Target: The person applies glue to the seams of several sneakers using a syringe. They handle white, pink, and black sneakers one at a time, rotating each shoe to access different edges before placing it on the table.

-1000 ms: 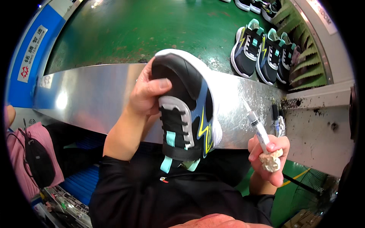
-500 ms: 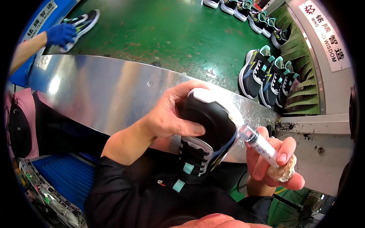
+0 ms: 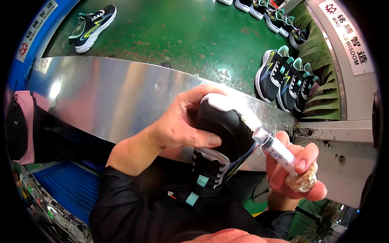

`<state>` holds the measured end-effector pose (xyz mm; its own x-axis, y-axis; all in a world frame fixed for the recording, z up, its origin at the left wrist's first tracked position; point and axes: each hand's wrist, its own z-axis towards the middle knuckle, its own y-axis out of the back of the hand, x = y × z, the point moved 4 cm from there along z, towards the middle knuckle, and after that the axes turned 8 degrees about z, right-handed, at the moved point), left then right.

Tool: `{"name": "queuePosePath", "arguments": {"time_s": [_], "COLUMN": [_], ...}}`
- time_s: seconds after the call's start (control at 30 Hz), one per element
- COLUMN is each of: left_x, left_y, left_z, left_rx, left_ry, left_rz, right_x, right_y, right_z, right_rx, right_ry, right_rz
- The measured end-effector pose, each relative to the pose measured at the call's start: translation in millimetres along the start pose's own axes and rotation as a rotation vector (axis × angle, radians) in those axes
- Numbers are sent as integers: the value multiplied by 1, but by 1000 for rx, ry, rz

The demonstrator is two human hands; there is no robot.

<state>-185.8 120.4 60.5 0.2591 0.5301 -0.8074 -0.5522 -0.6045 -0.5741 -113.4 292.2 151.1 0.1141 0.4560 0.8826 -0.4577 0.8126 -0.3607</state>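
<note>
**Sneaker held at the steel ledge, syringe tip at its sole edge**

At the far left, a lone sneaker (image 3: 92, 25) lay on the green conveyor belt (image 3: 182, 36), well apart from you. Nearer, the steel ledge (image 3: 105, 97) ran across in front of your body.

Your left hand (image 3: 178, 123) gripped the black sneaker (image 3: 221, 141) you were working on, fingers curled over its toe end and the thumb pressed flat across the upper, so the hand was clamped on it. The shoe hung toe up and tilted, just in front of the ledge, its white sole edge (image 3: 231, 108) facing right and its teal lace tabs pointing down toward your dark sleeve.

Your right hand (image 3: 296, 174) was closed around a clear syringe (image 3: 277, 150), fingers wrapped on the barrel, with a crumpled pale rag (image 3: 302, 182) tucked against the palm. The syringe tip met the sole edge.

Farther right, three matching sneakers (image 3: 285, 79) stood side by side on the belt by the green ribbed guide (image 3: 324, 97).
</note>
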Motion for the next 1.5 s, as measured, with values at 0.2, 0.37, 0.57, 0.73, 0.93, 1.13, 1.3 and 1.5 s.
{"name": "queuePosePath", "arguments": {"time_s": [0.2,0.37,0.57,0.73,0.93,1.13,1.3,1.5], "left_x": [4,7,14,13,13,14,16,23], "left_y": [7,17,27,28,26,29,35,46], "left_z": [2,5,8,8,14,18,19,20], "left_rx": [-33,47,-44,-114,-128,-83,-53,-87], "left_ry": [-35,-121,-58,-83,-63,-37,-57,-5], "left_rz": [13,-63,-66,-44,-45,-95,-109,-142], "right_x": [3,-5,-16,-31,-39,-49,-54,-58], "right_y": [7,18,29,38,44,48,52,53], "right_z": [-11,-28,-48,-53,-63,-77,-84,-96], "right_rx": [-22,-55,-89,-47,-92,-152,-133,-171], "right_ry": [-10,-10,-9,44,137,128,100,51], "right_rz": [-27,-8,-11,63,198,166,151,165]}}
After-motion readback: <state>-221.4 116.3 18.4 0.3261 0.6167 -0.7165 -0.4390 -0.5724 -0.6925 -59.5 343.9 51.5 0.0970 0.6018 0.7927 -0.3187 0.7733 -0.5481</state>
